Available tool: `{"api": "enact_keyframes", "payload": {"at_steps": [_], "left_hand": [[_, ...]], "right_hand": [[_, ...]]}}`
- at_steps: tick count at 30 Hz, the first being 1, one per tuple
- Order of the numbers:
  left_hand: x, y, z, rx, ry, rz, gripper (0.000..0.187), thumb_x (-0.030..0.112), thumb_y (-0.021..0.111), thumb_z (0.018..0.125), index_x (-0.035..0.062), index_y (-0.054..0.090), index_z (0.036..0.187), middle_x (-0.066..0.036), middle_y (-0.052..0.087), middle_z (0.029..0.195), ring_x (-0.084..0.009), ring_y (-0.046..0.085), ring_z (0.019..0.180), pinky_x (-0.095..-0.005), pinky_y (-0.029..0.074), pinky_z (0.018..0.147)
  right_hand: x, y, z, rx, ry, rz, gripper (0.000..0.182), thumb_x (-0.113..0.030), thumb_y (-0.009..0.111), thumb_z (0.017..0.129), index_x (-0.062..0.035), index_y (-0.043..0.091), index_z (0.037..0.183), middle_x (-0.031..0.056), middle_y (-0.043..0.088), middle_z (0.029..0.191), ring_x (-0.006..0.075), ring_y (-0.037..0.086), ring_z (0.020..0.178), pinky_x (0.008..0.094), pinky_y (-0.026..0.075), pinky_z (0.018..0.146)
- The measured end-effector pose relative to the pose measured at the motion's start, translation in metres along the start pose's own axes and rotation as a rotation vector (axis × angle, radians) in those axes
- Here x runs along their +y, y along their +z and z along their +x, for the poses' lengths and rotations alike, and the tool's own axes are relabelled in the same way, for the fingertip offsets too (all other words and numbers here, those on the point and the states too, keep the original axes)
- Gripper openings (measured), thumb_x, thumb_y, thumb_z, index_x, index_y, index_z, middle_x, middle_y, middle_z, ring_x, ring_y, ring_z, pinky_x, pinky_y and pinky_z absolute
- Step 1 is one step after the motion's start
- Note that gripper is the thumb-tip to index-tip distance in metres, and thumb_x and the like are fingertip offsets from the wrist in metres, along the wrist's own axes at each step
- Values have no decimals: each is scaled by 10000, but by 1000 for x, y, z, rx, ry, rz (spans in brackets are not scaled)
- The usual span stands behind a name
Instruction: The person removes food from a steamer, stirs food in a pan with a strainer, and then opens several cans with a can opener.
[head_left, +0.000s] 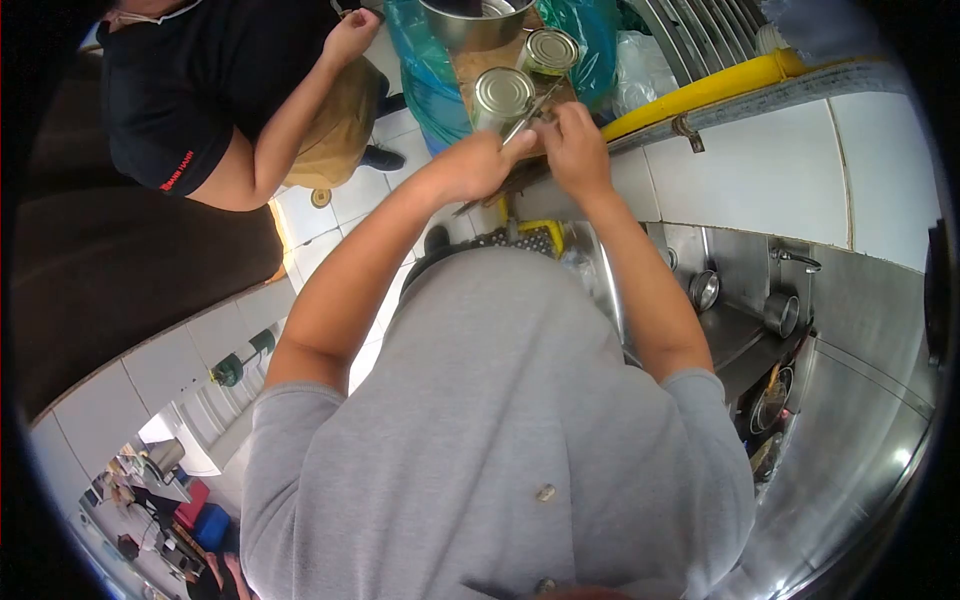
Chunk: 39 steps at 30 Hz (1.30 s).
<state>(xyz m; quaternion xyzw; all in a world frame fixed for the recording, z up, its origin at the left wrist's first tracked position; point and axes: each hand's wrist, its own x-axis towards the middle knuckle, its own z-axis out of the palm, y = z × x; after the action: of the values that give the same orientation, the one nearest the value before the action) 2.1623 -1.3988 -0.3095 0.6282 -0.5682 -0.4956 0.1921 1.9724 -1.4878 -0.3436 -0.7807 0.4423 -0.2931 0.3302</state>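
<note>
Two tin cans with ridged metal lids stand upright on a wooden board: the nearer can (503, 92) and the farther can (550, 52). My left hand (475, 168) is closed around a thin metal tool (519, 128) slanting up beside the nearer can; I cannot make out its exact kind. My right hand (578, 150) is at the near side of the cans, its fingers bent and pressed together by the tool's upper part. What those fingers pinch is hidden. A steel pot (478, 28) sits behind the cans on the wooden board (478, 68).
A person in a black shirt (230, 70) stands at the left, one forearm raised. Blue-green plastic bags (425, 90) flank the board. A yellow pipe (700, 95) runs along the tiled ledge at the right. Steel sinks and pans (781, 313) are lower right.
</note>
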Motion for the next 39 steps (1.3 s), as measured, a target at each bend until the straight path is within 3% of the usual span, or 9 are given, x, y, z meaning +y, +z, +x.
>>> {"api": "enact_keyframes", "payload": {"at_steps": [2, 7, 9, 10, 12, 15, 17, 26, 39], "left_hand": [[-6, 4, 2, 18, 81, 15, 878, 660, 328, 1108, -130, 709, 1129, -299, 723, 956, -368, 707, 956, -452, 534, 912], [-5, 0, 6, 18, 57, -5, 795, 615, 328, 1127, -76, 715, 1199, -286, 733, 1060, -367, 697, 1038, -434, 524, 959], [2, -2, 3, -7, 2, 30, 772, 605, 330, 1131, -57, 717, 1222, -282, 735, 1088, -368, 696, 1058, -429, 522, 972], [2, -1, 3, 8, 16, 56, 760, 602, 331, 1131, -46, 712, 1240, -281, 735, 1091, -372, 700, 1055, -429, 525, 970], [-5, 1, 7, 27, 25, 76, 748, 600, 331, 1132, -34, 708, 1258, -280, 734, 1095, -376, 705, 1052, -428, 528, 968], [-7, 2, 11, 0, 65, -25, 750, 630, 363, 1113, -20, 697, 1281, -286, 732, 1077, -399, 720, 1013, -460, 540, 955], [25, -10, -5, -98, -216, -75, 696, 619, 420, 1098, 14, 705, 1291, -265, 738, 1053, -405, 733, 967, -499, 550, 943], [2, 19, 15, 122, 24, -37, 463, 381, 542, 1045, -54, 697, 1087, -280, 720, 906, -445, 717, 870, -524, 544, 836], [8, 19, 24, 109, 51, -212, 817, 619, 377, 1092, -134, 688, 1037, -349, 717, 997, -509, 697, 975, -534, 534, 883]], "right_hand": [[-8, 4, 7, -156, 515, 384, 588, -541, 500, 1082, 27, 642, 1137, 111, 680, 829, 235, 713, 725, 350, 579, 600], [18, -6, 23, -374, 968, 911, 649, -594, 438, 1080, -3, 689, 1171, 84, 642, 731, 293, 703, 701, 381, 579, 625], [6, -15, 9, -226, 363, -127, 608, -550, 558, 1050, 25, 645, 1228, 141, 671, 891, 414, 698, 863, 454, 580, 788], [0, -19, 1, -229, 358, -133, 608, -550, 558, 1050, 25, 645, 1228, 141, 671, 891, 414, 698, 863, 454, 580, 788], [-8, -22, -12, 116, -270, -238, 570, -441, 698, 992, 39, 588, 1281, 208, 644, 1154, 472, 641, 1079, 500, 534, 938], [-6, -28, -11, 37, -405, -362, 579, -343, 771, 940, 35, 551, 1320, 232, 573, 1325, 435, 613, 1181, 495, 528, 965], [-3, -27, -8, 38, -394, -349, 575, -317, 779, 929, 33, 554, 1326, 231, 582, 1314, 435, 617, 1172, 491, 528, 968], [-5, -11, -6, 37, -234, -206, 545, -92, 786, 853, 24, 574, 1342, 223, 613, 1291, 402, 635, 1148, 448, 531, 984], [4, -15, 14, -19, -262, -258, 498, -48, 709, 882, 9, 587, 1361, 218, 644, 1289, 387, 674, 1120, 437, 558, 961]]}}
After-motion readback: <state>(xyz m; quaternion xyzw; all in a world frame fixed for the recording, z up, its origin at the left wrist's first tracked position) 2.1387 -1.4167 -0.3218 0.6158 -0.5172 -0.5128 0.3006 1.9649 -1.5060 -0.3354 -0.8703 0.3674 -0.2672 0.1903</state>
